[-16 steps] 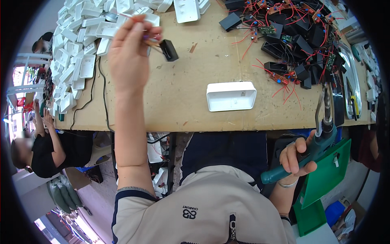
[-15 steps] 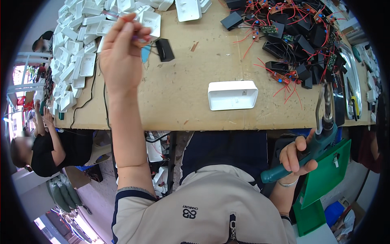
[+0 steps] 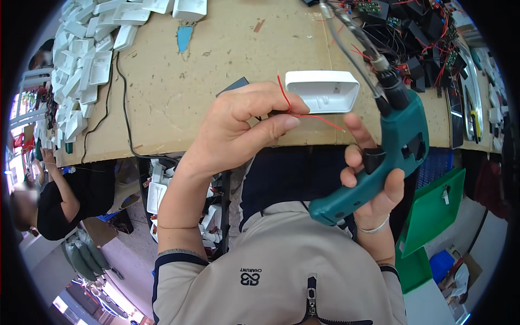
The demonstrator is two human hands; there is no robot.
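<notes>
Thin red wires (image 3: 282,89) are seen near the middle of the frame, where they are pinched between the thumb and the forefinger of the left hand (image 3: 233,127). One wire is pointed upward, and another is stretched toward the right. Some dark part is also partly visible between these fingertips, but its shape is mostly covered. Behind the knuckles, one corner of a dark grey rectangular box (image 3: 236,85) is shown; whether it is gripped by the hidden fingers cannot be told.

By the right hand (image 3: 381,204), right of the centre, a pistol-shaped tool of green plastic (image 3: 401,132) is grasped, with its metal tip directed to the top of the frame. The handle is held between the thumb and the fingers, while the forefinger is raised away from it.

Just beyond the left fingertips, an open rectangular box of white plastic (image 3: 319,77) is placed on the light brown table (image 3: 179,103). In the upper left, many similar white plastic boxes (image 3: 81,65) are heaped. In the upper right, a tangle of black boxes, circuit boards and red wires (image 3: 428,24) is spread.
</notes>
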